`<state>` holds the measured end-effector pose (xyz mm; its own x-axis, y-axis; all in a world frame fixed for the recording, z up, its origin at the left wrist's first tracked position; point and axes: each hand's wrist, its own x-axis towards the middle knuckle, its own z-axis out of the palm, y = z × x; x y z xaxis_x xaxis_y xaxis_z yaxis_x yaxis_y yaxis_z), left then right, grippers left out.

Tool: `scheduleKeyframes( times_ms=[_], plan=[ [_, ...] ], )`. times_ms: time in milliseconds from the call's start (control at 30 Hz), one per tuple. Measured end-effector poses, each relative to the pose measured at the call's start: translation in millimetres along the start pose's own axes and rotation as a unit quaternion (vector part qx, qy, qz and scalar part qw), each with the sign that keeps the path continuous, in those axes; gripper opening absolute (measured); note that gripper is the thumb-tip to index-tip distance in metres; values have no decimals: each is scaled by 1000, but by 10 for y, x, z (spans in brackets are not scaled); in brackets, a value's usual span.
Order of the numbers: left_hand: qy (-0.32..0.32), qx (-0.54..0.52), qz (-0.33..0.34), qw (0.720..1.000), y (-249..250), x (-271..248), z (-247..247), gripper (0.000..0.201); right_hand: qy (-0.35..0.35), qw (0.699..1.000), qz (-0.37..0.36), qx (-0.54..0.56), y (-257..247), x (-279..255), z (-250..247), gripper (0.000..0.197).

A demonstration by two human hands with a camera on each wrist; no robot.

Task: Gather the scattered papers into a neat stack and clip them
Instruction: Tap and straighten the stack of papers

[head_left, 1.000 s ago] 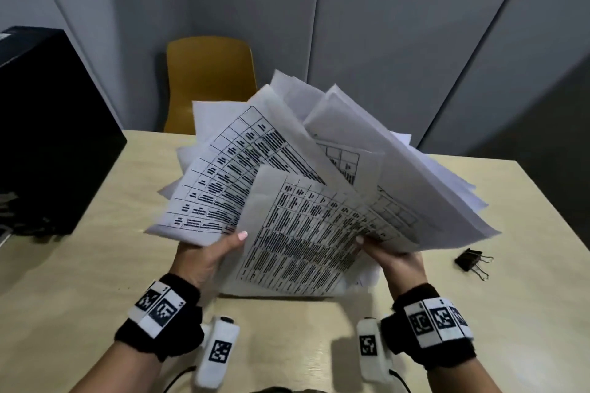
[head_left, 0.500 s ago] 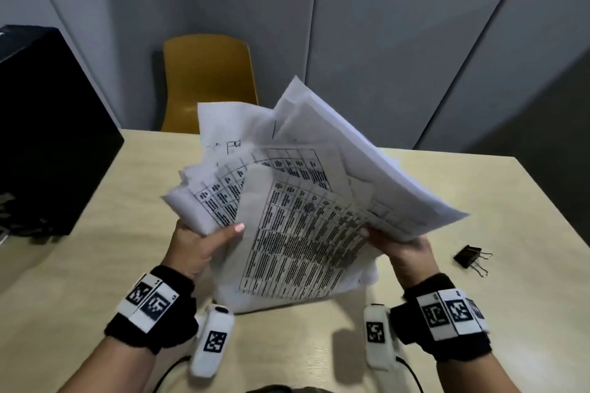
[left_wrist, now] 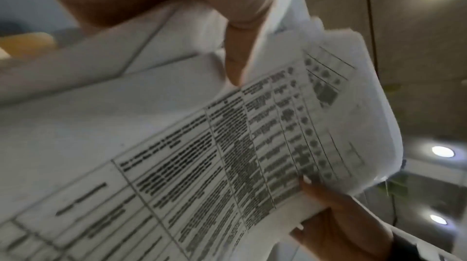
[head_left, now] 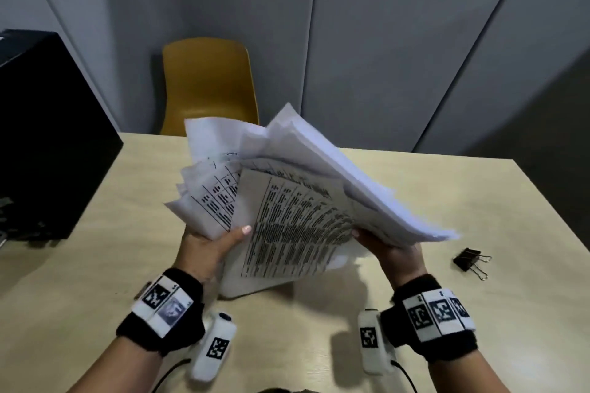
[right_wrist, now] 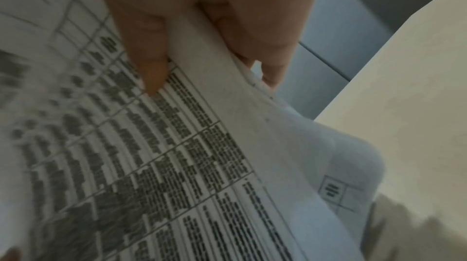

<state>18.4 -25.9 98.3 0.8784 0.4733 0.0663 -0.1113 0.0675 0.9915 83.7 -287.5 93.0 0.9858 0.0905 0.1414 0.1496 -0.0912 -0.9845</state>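
Standing over the table, fanned papers are pinched at their lower edges: left hand thumb on top, right hand thumb over, fingers beneath. Binder clip lies right, apart.

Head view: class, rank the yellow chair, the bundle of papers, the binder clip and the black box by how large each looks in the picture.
1. Bundle of papers, nearest the camera.
2. Black box, cut off by the frame, so close to the papers.
3. Yellow chair, partly hidden by the table.
4. Binder clip.
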Motion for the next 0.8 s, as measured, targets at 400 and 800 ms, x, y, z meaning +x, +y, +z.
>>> scheduleKeyframes(
  times_ms=[400,800],
  plan=[
    [-73,88,3,993,37,119,-156,22,4,995,19,93,-156,29,-51,102],
    [-101,57,-35,993,49,106,-235,33,34,987,-35,152,-209,-103,26,30]
  ],
)
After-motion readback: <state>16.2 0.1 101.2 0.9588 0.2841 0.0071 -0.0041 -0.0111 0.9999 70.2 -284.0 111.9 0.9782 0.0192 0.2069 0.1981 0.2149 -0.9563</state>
